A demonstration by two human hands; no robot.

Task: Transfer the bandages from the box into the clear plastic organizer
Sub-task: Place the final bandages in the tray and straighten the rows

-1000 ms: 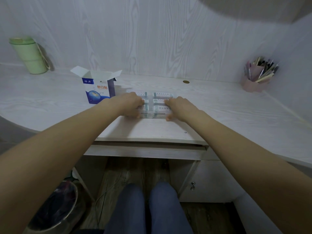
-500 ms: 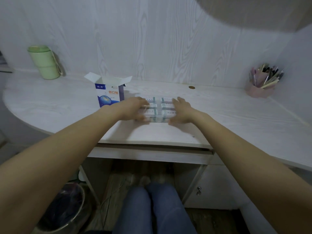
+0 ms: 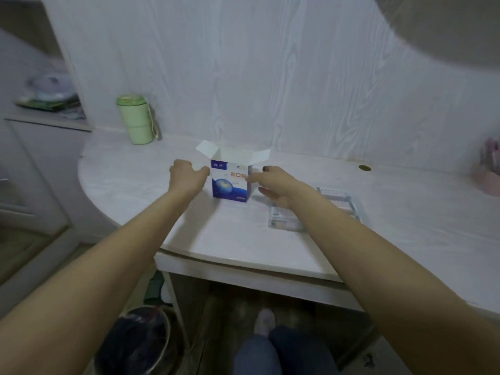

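The blue-and-white bandage box [image 3: 230,182] stands upright on the white desk [image 3: 135,174], its top flaps open. My left hand [image 3: 186,177] hovers just left of it, fingers spread, thumb near the box's left edge. At the box's right side, my right hand [image 3: 273,185] has its thumb at the front right corner and its fingers loose. Neither hand grips the box. The clear plastic organizer [image 3: 338,198], filled with bandage packs, lies flat to the right, partly hidden under my right forearm.
A green cup [image 3: 135,119] stands at the back left by the wall. A pink pen holder [image 3: 487,174] is at the far right, a brass grommet [image 3: 364,168] behind the organizer. A bin [image 3: 135,345] sits under the desk's left end.
Both hands left the organizer and moved left to either side of the box. The view has swung left, so the organizer now lies to the right.
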